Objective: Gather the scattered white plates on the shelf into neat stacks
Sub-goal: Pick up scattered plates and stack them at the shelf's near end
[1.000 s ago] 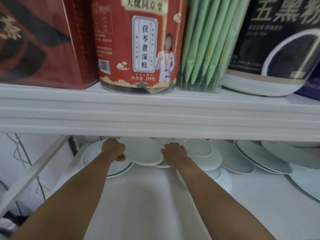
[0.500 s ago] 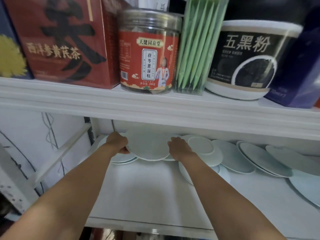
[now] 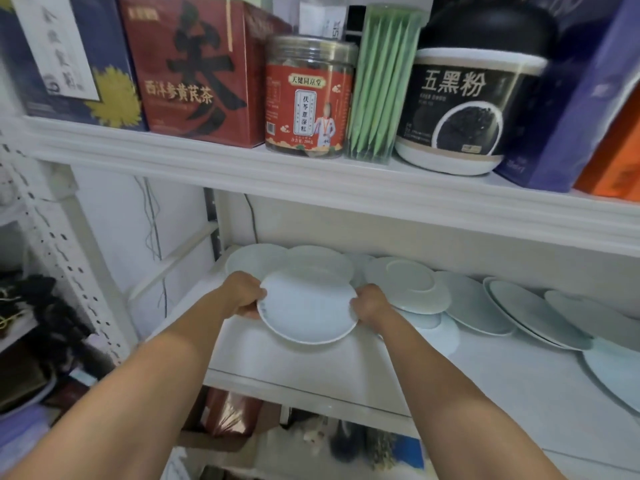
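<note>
Both forearms reach in over the front edge of the white shelf [image 3: 311, 372]. The left hand [image 3: 244, 295] and the right hand [image 3: 370, 303] each curl their fingers over opposite edges of one white plate [image 3: 308, 311]. The plate sits level near the shelf's front left (whether it touches the board I cannot tell). Just behind it lie two more plates [image 3: 320, 261], overlapping. Beside the right hand an upturned plate [image 3: 410, 284] rests on others, and further plates [image 3: 533, 311] lean on one another in a row toward the right.

Above, the upper shelf [image 3: 311, 178] carries a red box [image 3: 194, 74] printed 西洋参黄芪茶 and a clear jar [image 3: 310, 98] whose red label reads 天健同京堂 and 250克. Next to them are a clear container of green sachets [image 3: 379, 88] and a black tub [image 3: 464, 109] marked 五黑粉. A dark blue box [image 3: 114, 46] stands at the far left and a purple box [image 3: 581, 98] at the right.
</note>
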